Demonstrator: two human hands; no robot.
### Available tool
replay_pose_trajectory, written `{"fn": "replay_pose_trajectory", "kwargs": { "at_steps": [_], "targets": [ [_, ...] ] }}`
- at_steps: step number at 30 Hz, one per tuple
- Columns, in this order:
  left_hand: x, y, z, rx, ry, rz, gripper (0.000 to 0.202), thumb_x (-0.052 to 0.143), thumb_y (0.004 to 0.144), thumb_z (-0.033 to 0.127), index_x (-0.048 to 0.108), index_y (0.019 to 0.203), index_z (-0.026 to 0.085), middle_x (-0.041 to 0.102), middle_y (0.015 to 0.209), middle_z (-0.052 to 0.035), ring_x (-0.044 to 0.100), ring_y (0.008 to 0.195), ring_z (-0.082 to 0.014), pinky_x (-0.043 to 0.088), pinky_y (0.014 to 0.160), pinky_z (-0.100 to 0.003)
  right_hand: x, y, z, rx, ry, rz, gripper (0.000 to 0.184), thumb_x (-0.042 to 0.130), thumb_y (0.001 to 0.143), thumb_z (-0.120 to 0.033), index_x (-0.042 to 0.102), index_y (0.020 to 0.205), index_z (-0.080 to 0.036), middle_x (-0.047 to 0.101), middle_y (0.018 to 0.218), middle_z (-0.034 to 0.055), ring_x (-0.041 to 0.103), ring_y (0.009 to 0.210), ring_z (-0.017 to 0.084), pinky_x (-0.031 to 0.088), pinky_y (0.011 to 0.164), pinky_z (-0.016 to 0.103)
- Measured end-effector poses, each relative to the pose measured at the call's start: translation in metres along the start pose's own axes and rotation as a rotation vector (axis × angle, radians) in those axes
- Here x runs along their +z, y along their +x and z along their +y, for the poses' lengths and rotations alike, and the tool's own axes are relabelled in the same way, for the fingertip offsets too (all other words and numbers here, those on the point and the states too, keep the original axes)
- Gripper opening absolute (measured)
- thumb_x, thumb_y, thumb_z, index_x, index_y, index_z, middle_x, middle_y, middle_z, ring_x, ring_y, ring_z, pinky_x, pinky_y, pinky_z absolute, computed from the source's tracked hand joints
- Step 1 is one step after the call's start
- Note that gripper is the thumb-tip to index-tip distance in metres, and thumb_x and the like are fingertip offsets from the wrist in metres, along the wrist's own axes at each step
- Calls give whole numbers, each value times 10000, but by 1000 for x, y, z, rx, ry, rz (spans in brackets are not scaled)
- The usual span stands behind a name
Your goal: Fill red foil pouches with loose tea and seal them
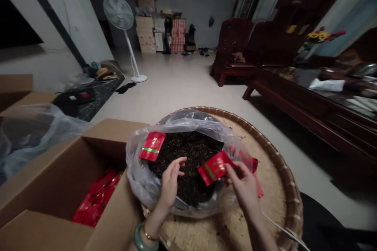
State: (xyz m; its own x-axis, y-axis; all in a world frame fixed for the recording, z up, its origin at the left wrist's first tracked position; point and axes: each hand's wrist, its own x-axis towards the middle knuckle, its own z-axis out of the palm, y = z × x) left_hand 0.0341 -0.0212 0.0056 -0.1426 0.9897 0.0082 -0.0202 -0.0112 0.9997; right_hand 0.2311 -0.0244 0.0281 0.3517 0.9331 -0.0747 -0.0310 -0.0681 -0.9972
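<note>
At lower centre, the left hand [170,181], fingers parted and curled, hovered over dark leaves [187,145]. Lower right of centre, the right hand [244,183] pinched a red packet [212,169].

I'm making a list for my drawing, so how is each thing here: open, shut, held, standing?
Plastic bag: open, dark leaves inside
Cardboard box: open, red packets inside
Left hand: open, holding nothing
Right hand: closed on held packet
Other packet: unheld, at the bag's left side
Fan: upright, can't tell if spinning
</note>
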Motion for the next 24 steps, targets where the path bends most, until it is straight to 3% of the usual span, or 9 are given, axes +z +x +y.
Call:
{"fn": "replay_pose_trajectory", "kwargs": {
  "at_steps": [1,3,5,7,8,10,12,16,24],
  "targets": [
    [-3,0,-4,98,126,49,335,466,861,366,682,1016,162,682,1094,-123,623,993,-242,518,773,-344,0,2,-5,-3,68,89,426,751,597,-528,546,755,-189,561,511,-50,534,400,125,461,389,234],
    [-8,2,-8,301,363,115,260,475,854,288,691,947,179,701,1019,-101,625,970,-229,505,827,-366,8,-2,-17,-3,153,46,394,765,616,-486,567,792,-193,610,588,-22,596,460,146,516,443,257],
    [-13,4,-8,460,521,159,232,477,847,262,680,929,183,708,945,-85,639,905,-219,518,803,-365,25,-15,-32,25,197,-290,414,743,668,-468,615,959,-203,661,728,26,653,572,173,559,521,290],
    [-21,11,-4,534,589,206,236,466,856,260,665,956,182,703,929,-81,640,876,-215,526,785,-365,43,-27,-43,33,224,-687,481,749,683,-436,612,1097,-231,674,948,74,684,805,211,583,667,331],
    [-27,16,-1,542,611,226,243,454,868,248,660,978,182,695,967,-87,629,918,-219,513,826,-379,50,-30,-46,40,222,-808,474,732,706,-440,612,1117,-238,661,1034,88,671,902,228,577,736,359],
    [-41,29,2,562,743,303,247,471,873,233,658,1024,175,671,1067,-111,576,1044,-250,436,952,-442,55,-29,-45,41,192,-803,415,684,750,-475,636,1081,-229,645,1099,96,635,1017,243,552,830,396],
    [-55,44,0,561,945,355,279,514,857,257,644,1073,140,641,1135,-154,535,1098,-294,425,953,-468,50,-21,-35,59,128,-671,398,662,752,-519,662,998,-206,664,1040,95,637,1001,246,553,833,409],
    [-76,65,-11,454,1181,318,295,571,813,265,660,1052,115,647,1139,-176,572,1046,-313,447,917,-461,29,-7,-9,60,-44,-558,459,671,702,-582,683,932,-185,687,931,90,651,902,247,575,743,395],
    [-88,69,0,296,1159,187,196,576,810,264,730,876,163,726,986,-115,638,980,-280,458,907,-397,20,2,9,108,-63,-566,489,669,681,-606,676,927,-184,700,868,83,669,839,223,559,667,332]
  ]
}}
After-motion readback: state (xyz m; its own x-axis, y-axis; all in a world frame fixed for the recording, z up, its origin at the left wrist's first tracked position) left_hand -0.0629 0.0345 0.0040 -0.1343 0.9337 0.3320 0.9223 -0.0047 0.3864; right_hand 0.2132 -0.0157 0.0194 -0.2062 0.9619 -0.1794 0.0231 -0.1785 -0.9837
